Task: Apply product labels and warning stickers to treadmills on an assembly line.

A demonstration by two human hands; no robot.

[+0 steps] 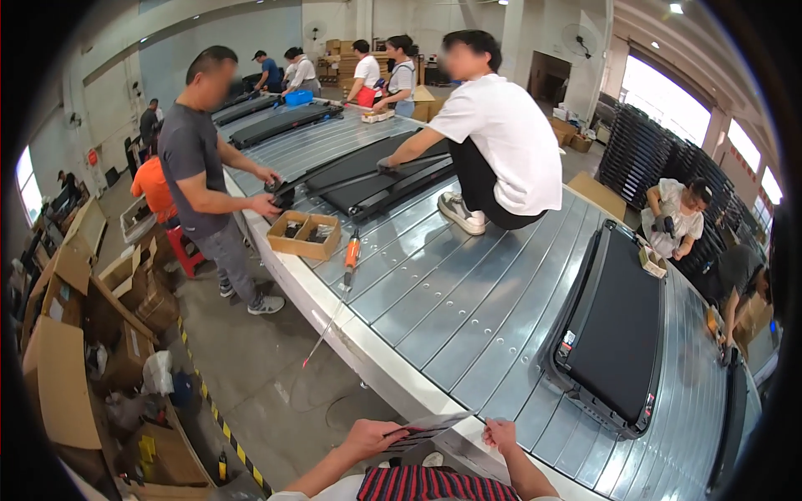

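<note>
Long slatted grey metal conveyor table (468,309) runs away from the fingers, up and to the left; its pale near edge lies just beyond both hands. Flat black treadmill deck with rounded dark frame (614,330) lies on the slats up and to the right of the right hand's fingers, well apart from them. A second black treadmill deck (376,179) sits much farther off, straight ahead; a person in a white shirt crouches on the table beside it, and another in a grey shirt stands at its far-left end. Shallow brown cardboard tray (303,235) with small dark parts rests on the table edge far ahead-left of the fingers; an orange-handled power screwdriver (351,253) lies just right of it. Thin grey printed sheet (430,430) sits at the bottom centre, between the hands. Left hand (376,436): fingers closed on the sheet's left end. Right hand (499,434): fingers curled, pinching its right edge.
</note>
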